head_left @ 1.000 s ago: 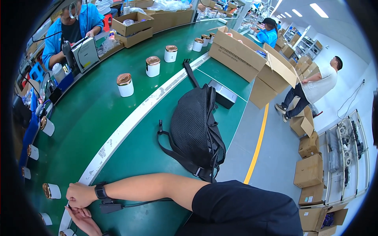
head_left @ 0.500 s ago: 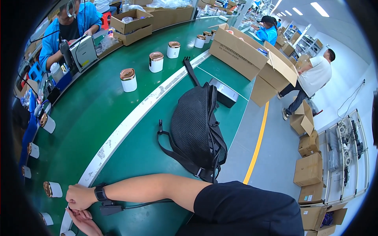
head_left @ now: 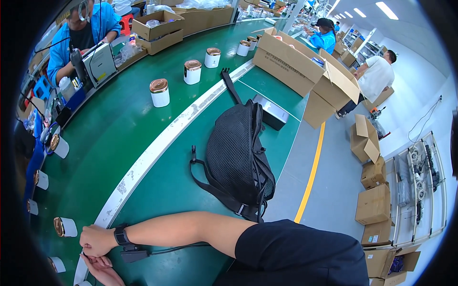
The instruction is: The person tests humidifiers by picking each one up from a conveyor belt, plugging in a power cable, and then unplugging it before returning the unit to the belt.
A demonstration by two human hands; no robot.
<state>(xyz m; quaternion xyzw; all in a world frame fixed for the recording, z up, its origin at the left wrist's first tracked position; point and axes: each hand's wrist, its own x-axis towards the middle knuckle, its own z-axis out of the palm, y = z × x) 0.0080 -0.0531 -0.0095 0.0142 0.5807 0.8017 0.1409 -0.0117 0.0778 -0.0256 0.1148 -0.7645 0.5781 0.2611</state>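
Note:
At the lower left, by the white rail (head_left: 138,174), my two hands are together. My right hand (head_left: 98,240), with a black strap on its wrist, is closed, knuckles up. Just below it lies my left hand (head_left: 104,271), palm up with its fingers curled in against the right one. Whatever is between them is hidden. Beside my right hand, across the rail, lies a white ribbed canister with a copper-coloured lid (head_left: 66,227). A second such canister (head_left: 56,264) is close to my left hand. A small black box with a cable (head_left: 134,255) hangs at my right wrist.
More canisters (head_left: 160,93) stand along the green conveyor belt (head_left: 119,128). A black mesh bag (head_left: 234,152) and a dark box (head_left: 270,112) lie on the green table. Open cartons (head_left: 288,62) stand beyond. One person (head_left: 98,28) works across the belt; another (head_left: 377,76) stands in the aisle.
The canisters have moved a little along the belt toward the far end. The person in the aisle has moved away and leans over a carton. My hands have barely moved.

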